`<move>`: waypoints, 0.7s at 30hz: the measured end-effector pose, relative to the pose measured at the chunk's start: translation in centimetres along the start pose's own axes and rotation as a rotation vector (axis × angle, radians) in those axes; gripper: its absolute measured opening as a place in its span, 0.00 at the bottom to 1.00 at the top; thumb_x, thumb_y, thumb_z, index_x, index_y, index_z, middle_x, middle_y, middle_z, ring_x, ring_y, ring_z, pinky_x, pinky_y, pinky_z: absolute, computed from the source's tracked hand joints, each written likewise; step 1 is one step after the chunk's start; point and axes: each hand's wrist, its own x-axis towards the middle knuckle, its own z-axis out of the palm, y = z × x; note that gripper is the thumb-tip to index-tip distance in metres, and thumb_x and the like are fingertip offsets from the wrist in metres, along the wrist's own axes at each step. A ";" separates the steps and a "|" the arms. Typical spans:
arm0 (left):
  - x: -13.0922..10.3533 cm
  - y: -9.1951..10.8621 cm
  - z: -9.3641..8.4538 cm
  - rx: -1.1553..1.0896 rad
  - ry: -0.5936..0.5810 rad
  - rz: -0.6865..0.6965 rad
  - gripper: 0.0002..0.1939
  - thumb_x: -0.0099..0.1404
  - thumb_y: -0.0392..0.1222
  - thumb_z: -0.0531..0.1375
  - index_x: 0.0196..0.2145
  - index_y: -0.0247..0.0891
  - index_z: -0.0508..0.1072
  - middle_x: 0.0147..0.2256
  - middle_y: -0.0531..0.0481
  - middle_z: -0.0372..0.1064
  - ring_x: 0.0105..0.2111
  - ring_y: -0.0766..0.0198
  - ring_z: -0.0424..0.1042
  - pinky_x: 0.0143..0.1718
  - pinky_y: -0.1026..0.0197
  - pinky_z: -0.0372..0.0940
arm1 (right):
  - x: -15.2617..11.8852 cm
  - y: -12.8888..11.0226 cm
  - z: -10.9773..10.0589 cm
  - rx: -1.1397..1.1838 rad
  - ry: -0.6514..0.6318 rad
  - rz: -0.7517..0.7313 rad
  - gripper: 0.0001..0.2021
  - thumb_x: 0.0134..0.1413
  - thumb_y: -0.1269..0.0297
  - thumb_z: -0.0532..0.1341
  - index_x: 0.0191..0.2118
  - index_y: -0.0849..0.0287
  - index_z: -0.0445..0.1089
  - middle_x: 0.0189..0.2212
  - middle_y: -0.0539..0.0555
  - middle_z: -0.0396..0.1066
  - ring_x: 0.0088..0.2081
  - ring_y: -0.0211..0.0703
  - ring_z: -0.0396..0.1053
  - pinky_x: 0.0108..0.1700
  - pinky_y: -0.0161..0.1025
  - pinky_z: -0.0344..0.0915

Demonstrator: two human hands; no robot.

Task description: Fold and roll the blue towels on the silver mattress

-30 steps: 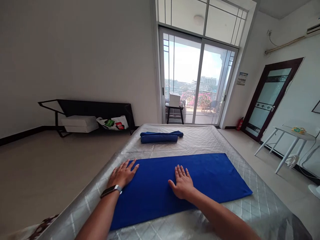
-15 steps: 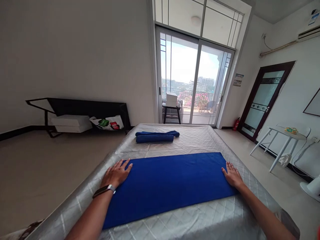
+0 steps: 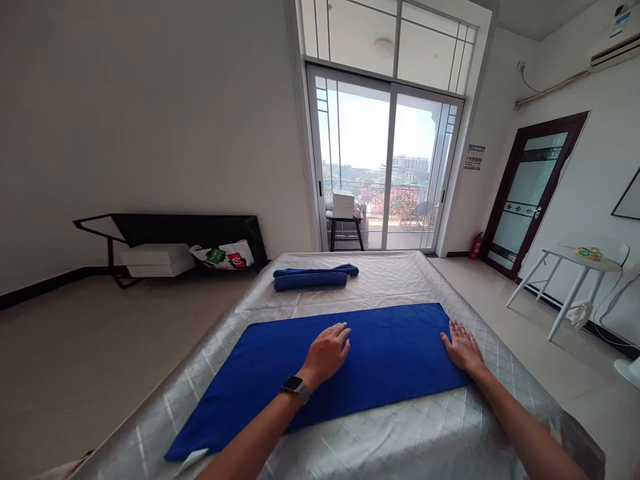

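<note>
A blue towel [image 3: 390,360] lies spread flat across the silver-grey quilted mattress cover [image 3: 390,440]. My left hand [image 3: 327,352], with a watch [image 3: 295,385] on its wrist, is over the middle of the towel, fingers stretched toward the far side. Whether its palm presses on the cloth I cannot tell. Flat on the towel's right edge rests my right hand [image 3: 464,347], fingers spread. A small white tag [image 3: 194,459] shows at the near left corner. Beyond the towel lie rolled or folded blue towels [image 3: 311,281].
A black bench frame [image 3: 190,230] with white boxes [image 3: 157,260] and a printed bag [image 3: 224,255] stands by the left wall. Sliding glass doors [image 3: 385,167] are ahead. On the right are a small table [image 3: 583,257], a fire extinguisher [image 3: 476,247] and a dark-framed door [image 3: 535,193].
My left hand has moved right from the towel's left edge to its middle. The towel's left end now reaches farther left, with its tag showing. My right hand stays at the right edge.
</note>
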 end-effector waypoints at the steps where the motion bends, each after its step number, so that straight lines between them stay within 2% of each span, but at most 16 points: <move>1: -0.1 2.2 0.7 -0.057 -0.031 0.059 0.24 0.72 0.46 0.45 0.61 0.42 0.68 0.64 0.47 0.62 0.63 0.56 0.61 0.64 0.51 0.56 | -0.1 0.0 0.0 0.000 0.000 -0.001 0.34 0.67 0.50 0.39 0.72 0.66 0.40 0.72 0.57 0.40 0.72 0.45 0.37 0.70 0.47 0.34; 3: -0.6 5.5 1.8 -0.126 -0.078 0.125 0.27 0.73 0.53 0.44 0.65 0.47 0.61 0.67 0.49 0.56 0.66 0.56 0.55 0.66 0.48 0.52 | -0.1 -0.1 -0.1 0.002 -0.003 -0.003 0.35 0.67 0.50 0.39 0.72 0.67 0.40 0.72 0.57 0.40 0.72 0.45 0.36 0.70 0.47 0.34; 4: -1.0 6.3 2.2 -0.137 -0.095 0.131 0.28 0.74 0.56 0.43 0.66 0.48 0.58 0.68 0.50 0.54 0.68 0.56 0.52 0.67 0.47 0.50 | -0.2 -0.1 -0.1 0.005 -0.004 -0.003 0.35 0.67 0.50 0.39 0.72 0.67 0.40 0.72 0.57 0.40 0.72 0.44 0.36 0.70 0.46 0.34; 6: -2.1 5.9 2.7 -0.124 -0.125 0.102 0.29 0.74 0.58 0.42 0.68 0.50 0.55 0.69 0.51 0.51 0.69 0.55 0.49 0.68 0.45 0.47 | -0.2 -0.1 -0.1 0.013 0.000 -0.004 0.35 0.67 0.50 0.39 0.72 0.66 0.40 0.72 0.56 0.41 0.72 0.45 0.37 0.70 0.47 0.34; 7: -2.7 4.8 2.7 -0.103 -0.138 0.072 0.29 0.74 0.58 0.42 0.68 0.50 0.54 0.69 0.51 0.50 0.69 0.55 0.48 0.68 0.46 0.47 | -0.1 -0.1 0.0 0.015 0.005 -0.004 0.35 0.67 0.50 0.39 0.72 0.66 0.40 0.72 0.56 0.41 0.72 0.45 0.37 0.70 0.47 0.34; 9: -4.6 0.8 2.7 -0.038 -0.160 0.004 0.28 0.74 0.56 0.42 0.68 0.51 0.53 0.69 0.50 0.49 0.69 0.55 0.48 0.67 0.46 0.48 | -0.1 0.0 0.1 0.011 0.013 -0.004 0.35 0.67 0.49 0.39 0.72 0.65 0.40 0.72 0.56 0.41 0.72 0.45 0.37 0.70 0.47 0.34; 11: -7.2 -4.8 2.5 0.050 -0.171 -0.059 0.27 0.73 0.52 0.44 0.67 0.51 0.56 0.69 0.50 0.48 0.69 0.54 0.48 0.66 0.45 0.49 | -0.1 0.0 0.2 0.000 0.011 -0.005 0.35 0.67 0.49 0.39 0.72 0.66 0.41 0.72 0.56 0.41 0.72 0.45 0.37 0.70 0.46 0.34; 14: -12.4 -13.4 2.6 0.190 -0.201 -0.160 0.25 0.70 0.46 0.46 0.61 0.50 0.68 0.67 0.49 0.55 0.68 0.48 0.51 0.64 0.39 0.51 | 0.0 0.0 0.3 -0.014 0.013 -0.011 0.35 0.67 0.50 0.39 0.72 0.65 0.41 0.72 0.56 0.42 0.72 0.45 0.37 0.70 0.46 0.35; 16: -15.8 -17.5 2.7 0.264 -0.179 -0.206 0.26 0.67 0.41 0.47 0.59 0.50 0.70 0.66 0.49 0.57 0.67 0.47 0.52 0.64 0.39 0.52 | 0.0 0.1 0.4 -0.023 0.020 -0.014 0.35 0.67 0.50 0.39 0.72 0.65 0.41 0.72 0.56 0.42 0.72 0.45 0.38 0.70 0.47 0.35; 18: -18.3 -19.6 2.8 0.294 -0.187 -0.234 0.27 0.64 0.39 0.48 0.59 0.49 0.70 0.66 0.48 0.58 0.67 0.48 0.53 0.63 0.40 0.53 | 0.0 0.1 0.4 -0.030 0.022 -0.017 0.35 0.67 0.50 0.39 0.72 0.65 0.41 0.72 0.56 0.42 0.72 0.46 0.38 0.70 0.48 0.36; 21: -19.7 -19.8 2.4 0.235 -0.153 -0.311 0.27 0.61 0.41 0.51 0.56 0.50 0.73 0.65 0.48 0.61 0.67 0.47 0.53 0.63 0.42 0.54 | 0.1 0.2 0.4 -0.032 0.020 -0.020 0.35 0.67 0.50 0.38 0.72 0.67 0.41 0.72 0.57 0.43 0.71 0.47 0.39 0.70 0.48 0.37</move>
